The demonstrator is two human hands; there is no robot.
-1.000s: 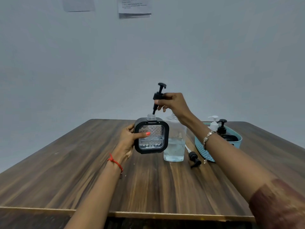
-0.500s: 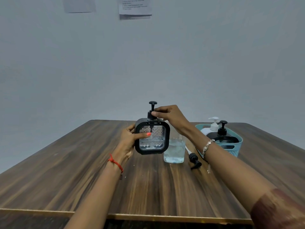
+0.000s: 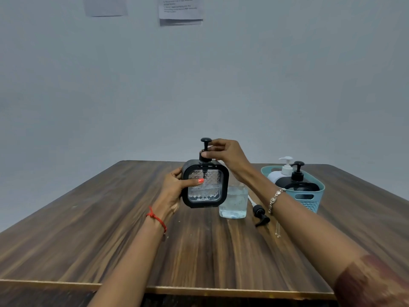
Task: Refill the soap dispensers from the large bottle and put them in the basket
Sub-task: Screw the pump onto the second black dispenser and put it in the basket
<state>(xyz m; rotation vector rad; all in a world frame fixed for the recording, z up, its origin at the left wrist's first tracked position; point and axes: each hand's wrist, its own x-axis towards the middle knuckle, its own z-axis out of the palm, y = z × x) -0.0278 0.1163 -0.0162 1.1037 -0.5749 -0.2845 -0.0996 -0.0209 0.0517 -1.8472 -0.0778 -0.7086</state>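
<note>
A square black dispenser (image 3: 204, 188) with a clear faceted window is held upright above the table by my left hand (image 3: 174, 189), thumb across its front. Its black pump (image 3: 205, 150) sits in the neck, and my right hand (image 3: 225, 155) pinches the pump's collar from the right. Behind the dispenser stands the large clear bottle (image 3: 233, 201), partly hidden, with some clear liquid in its lower part. A teal basket (image 3: 309, 198) at the right holds a white dispenser (image 3: 281, 171) and a black dispenser (image 3: 298, 180).
A loose black pump head with a white tube (image 3: 259, 212) lies on the wooden table (image 3: 110, 229) between the large bottle and the basket. The table's front edge runs across the bottom. A grey wall with two paper sheets (image 3: 180, 9) stands behind.
My right hand brought the pump down from above the dispenser and seated it in the neck; now its fingers grip the collar. The left hand kept the dispenser nearly still.
</note>
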